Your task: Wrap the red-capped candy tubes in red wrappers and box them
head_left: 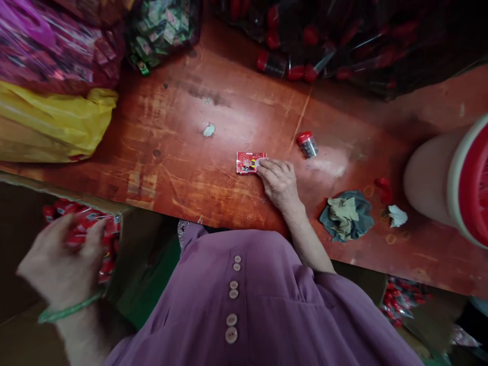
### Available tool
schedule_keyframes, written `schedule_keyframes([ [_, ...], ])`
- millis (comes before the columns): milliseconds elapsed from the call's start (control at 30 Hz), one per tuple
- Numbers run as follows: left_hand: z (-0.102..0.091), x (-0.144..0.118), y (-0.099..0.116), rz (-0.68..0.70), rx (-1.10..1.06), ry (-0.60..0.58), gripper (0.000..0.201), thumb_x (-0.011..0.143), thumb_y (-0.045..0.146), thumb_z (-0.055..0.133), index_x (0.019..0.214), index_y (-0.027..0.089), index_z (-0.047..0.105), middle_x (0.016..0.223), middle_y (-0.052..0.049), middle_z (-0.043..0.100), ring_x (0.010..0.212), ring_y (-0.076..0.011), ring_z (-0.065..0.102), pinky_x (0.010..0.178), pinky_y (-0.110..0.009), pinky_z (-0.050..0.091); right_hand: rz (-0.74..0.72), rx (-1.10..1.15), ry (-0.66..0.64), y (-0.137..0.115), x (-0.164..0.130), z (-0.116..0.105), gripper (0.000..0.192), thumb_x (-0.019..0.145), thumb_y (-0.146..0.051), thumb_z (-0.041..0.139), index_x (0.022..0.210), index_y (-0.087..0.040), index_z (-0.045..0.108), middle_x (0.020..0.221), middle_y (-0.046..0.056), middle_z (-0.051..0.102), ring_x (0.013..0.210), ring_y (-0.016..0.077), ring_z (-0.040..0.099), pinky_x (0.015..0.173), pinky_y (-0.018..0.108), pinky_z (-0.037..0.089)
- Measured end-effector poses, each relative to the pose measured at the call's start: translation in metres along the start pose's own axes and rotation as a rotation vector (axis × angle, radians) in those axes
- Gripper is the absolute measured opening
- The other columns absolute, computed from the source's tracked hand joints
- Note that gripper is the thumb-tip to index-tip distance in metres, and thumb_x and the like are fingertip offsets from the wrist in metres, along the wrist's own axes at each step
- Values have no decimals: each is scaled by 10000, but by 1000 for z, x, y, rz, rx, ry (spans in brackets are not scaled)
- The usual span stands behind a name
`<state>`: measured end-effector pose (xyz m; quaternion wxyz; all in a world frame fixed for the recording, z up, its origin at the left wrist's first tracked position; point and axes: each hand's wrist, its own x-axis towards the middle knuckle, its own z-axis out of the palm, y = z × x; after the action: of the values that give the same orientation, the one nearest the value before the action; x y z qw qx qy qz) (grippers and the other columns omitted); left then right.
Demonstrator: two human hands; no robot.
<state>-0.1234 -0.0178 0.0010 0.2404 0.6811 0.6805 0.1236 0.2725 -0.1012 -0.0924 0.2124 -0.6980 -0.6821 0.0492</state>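
Observation:
A small red printed packet (246, 163) lies flat on the table. The fingers of my right hand (280, 184) are pressed together on its right end, covering part of it. A bit of white shows at those fingertips. My left hand (63, 262), with a green bangle on the wrist, hangs over a cardboard box (131, 244) at the left, its fingers curved and apart, slightly blurred. Nothing shows between them. Red glossy packs (86, 229) fill the box beneath this hand. To the right of the packet, a small clear jar with a red lid (307, 145) lies on its side.
Yellow (57, 122), purple (57, 51) and dark (163, 33) bags take up the back left. A dark bag with red-capped jars (305, 61) spreads across the back. On the right are a crumpled cloth (346, 216), rubber bands (391, 238) and a red-lidded tub (430, 175).

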Motion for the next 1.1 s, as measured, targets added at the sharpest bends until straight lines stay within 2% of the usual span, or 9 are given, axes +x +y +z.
schedule_keyframes([
  [33, 19, 7, 21, 226, 44, 220, 249, 822, 429, 722, 1036, 304, 707, 1029, 20, 769, 1050, -315, 698, 840, -502, 544, -3, -2, 1, 0, -1, 1, 233, 998, -181, 490, 1093, -220, 700, 1197, 83, 743, 1136, 231, 641, 951, 432, 427],
  [67, 41, 15, 43, 452, -25, 279, 297, 810, 399, 746, 1082, 285, 711, 1107, -17, 761, 1005, -298, 718, 866, -496, 570, -2, -5, -1, -1, -1, 2, 244, 999, -172, 477, 1093, -216, 698, 1191, 90, 742, 1125, 239, 636, 945, 440, 424],
  [167, 106, 34, 108, 921, -130, 20, 343, 900, 277, 664, 1237, 219, 649, 1270, -94, 699, 1113, -242, 694, 979, -414, 582, 12, -13, -37, -4, 0, 2, 272, 1001, -164, 438, 1096, -202, 690, 1149, 109, 743, 1067, 257, 624, 926, 456, 421],
  [267, 154, 43, 151, 1101, -131, -198, 377, 938, 230, 593, 1304, 145, 606, 1350, -158, 640, 1252, -264, 619, 1081, -438, 523, 12, -27, -86, -8, 3, -2, 283, 1003, -171, 419, 1103, -183, 683, 1130, 126, 735, 1009, 251, 614, 890, 436, 426],
  [367, 177, 48, 164, 1148, -113, -285, 381, 942, 159, 549, 1316, 114, 602, 1375, -191, 612, 1285, -284, 592, 1106, -473, 494, 10, -32, -140, -12, 7, -9, 285, 1006, -181, 421, 1117, -173, 683, 1141, 130, 728, 983, 243, 602, 861, 415, 432],
  [533, 187, 53, 163, 1175, -120, -239, 314, 968, 137, 475, 1198, 159, 688, 1288, -151, 674, 1240, -273, 608, 1054, -473, 503, 102, 69, -93, -4, 9, -27, 280, 1024, -299, 440, 1096, -187, 686, 1065, 104, 736, 964, 232, 601, 870, 398, 454],
  [667, 187, 55, 168, 1183, -102, -156, 216, 966, 216, 530, 977, 175, 742, 1036, -116, 740, 953, -238, 651, 840, -400, 540, 406, -91, 177, 32, 10, -40, 303, 1003, -379, 467, 1165, -202, 652, 1162, 134, 677, 1085, 293, 562, 969, 507, 435],
  [833, 186, 57, 172, 1154, -158, -164, 213, 964, 265, 551, 1027, 152, 720, 923, -100, 713, 810, -203, 604, 754, -344, 525, 580, -187, 169, 72, 14, -32, 477, 905, -513, 593, 1260, -195, 596, 1123, 153, 625, 1066, 349, 532, 923, 581, 457],
  [1100, 183, 61, 177, 1052, -138, -260, 258, 966, 228, 510, 830, 153, 716, 810, -78, 637, 760, -190, 571, 721, -338, 510, 523, 187, 228, 67, 7, -25, 417, 848, -416, 657, 1210, -225, 578, 1069, 73, 600, 1008, 250, 583, 929, 477, 509],
])
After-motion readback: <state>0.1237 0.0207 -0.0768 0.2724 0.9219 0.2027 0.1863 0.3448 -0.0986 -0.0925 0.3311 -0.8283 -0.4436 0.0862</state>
